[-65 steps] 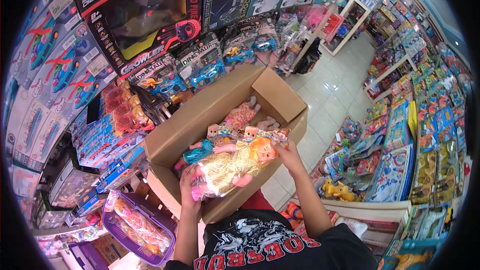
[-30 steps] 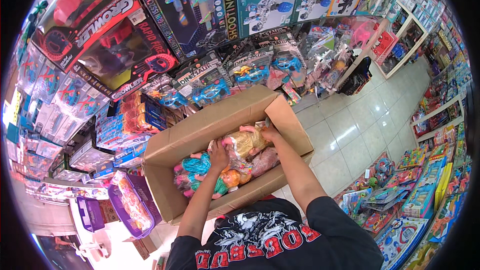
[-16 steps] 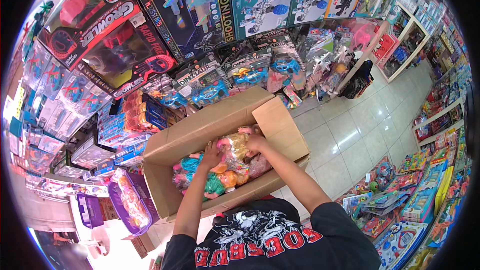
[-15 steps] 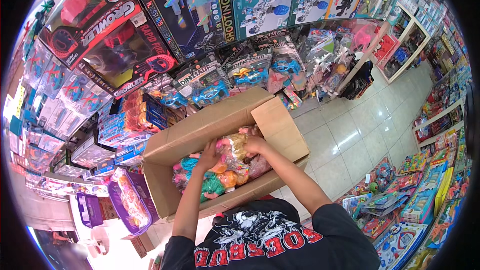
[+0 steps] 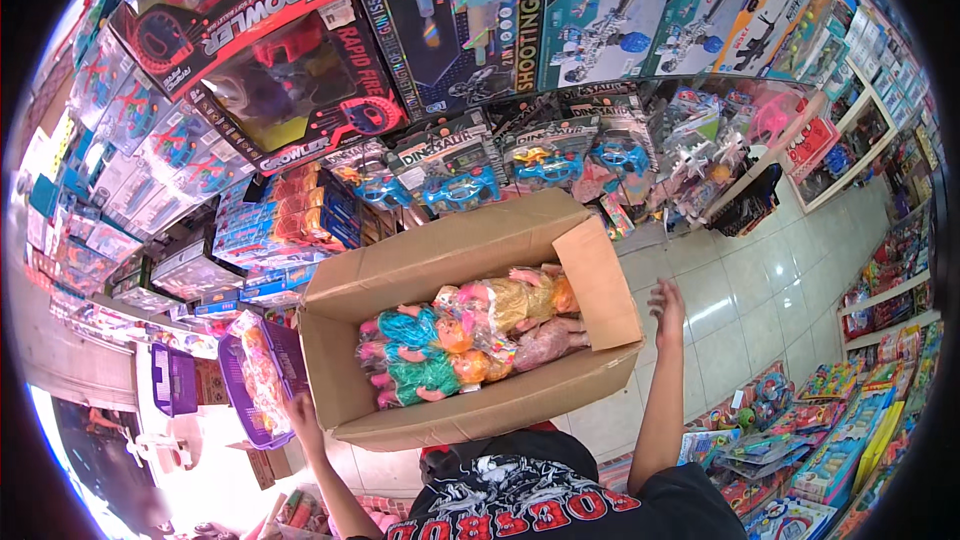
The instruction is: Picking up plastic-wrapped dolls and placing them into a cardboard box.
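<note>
Your box [image 5: 450,252], plain brown card, stands in front of you with its top open and a flap [image 5: 603,285] folded over its right end. Inside lie dolls in clear wrap: a teal doll [image 5: 405,326] and a green doll [image 5: 412,378] at the left, a gold doll [image 5: 515,304] at the far right, and a pink doll [image 5: 540,342] at the near right. Your right hand [image 5: 668,310] is raised just beyond the box's right side, fingers loosely spread, holding nothing. Your left hand [image 5: 304,414] is by the box's near left corner, between it and the purple basket [image 5: 290,348]; whether it grips or touches either, you cannot tell from here. A wrapped doll [image 5: 262,378] lies in that basket. Printing is plentiful on the far side: a black-and-red carton [image 5: 270,75] carries bold white and red lettering, the dark carton [image 5: 435,35] beside it has yellow capitals up its right edge, and the teal cartons [image 5: 615,25] farther right show pale titles. Below them, blue toys [image 5: 462,188] hang on dark cards with light lettering. Large red letters run across your black shirt [image 5: 500,485]. Small print on the packs [image 5: 775,450] at the near right is too fine to read.
</note>
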Available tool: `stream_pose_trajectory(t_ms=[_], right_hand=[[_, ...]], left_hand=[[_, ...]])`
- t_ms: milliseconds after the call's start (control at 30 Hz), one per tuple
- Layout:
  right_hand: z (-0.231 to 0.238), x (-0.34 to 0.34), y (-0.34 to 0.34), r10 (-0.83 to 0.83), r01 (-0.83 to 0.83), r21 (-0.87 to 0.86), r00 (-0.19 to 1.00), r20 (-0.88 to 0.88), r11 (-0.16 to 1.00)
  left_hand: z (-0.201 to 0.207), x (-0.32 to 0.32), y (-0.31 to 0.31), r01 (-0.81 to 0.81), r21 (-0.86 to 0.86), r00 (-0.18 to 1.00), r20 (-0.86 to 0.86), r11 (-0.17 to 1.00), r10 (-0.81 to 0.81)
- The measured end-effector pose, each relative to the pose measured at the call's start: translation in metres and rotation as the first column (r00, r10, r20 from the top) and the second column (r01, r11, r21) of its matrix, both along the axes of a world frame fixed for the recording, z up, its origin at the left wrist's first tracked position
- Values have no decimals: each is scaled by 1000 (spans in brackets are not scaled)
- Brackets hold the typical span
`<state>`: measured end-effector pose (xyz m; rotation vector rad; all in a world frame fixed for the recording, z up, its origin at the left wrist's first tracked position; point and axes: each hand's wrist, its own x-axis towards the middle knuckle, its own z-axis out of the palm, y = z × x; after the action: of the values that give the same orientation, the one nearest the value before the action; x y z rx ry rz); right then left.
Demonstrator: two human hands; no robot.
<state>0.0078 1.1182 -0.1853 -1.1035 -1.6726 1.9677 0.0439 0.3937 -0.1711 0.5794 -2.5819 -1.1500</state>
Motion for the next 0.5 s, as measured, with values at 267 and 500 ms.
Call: stream_pose_trajectory(t_ms=[267, 500], right_hand=[[-220, 86, -88, 389, -246, -335, 790, 474, 909], [-272, 206, -176, 783, -594, -723, -236, 575, 352]], left_hand=[[-186, 162, -20, -299, 380, 828, 559, 875, 40], [-166, 233, 6, -399, 625, 384, 778, 671, -497]])
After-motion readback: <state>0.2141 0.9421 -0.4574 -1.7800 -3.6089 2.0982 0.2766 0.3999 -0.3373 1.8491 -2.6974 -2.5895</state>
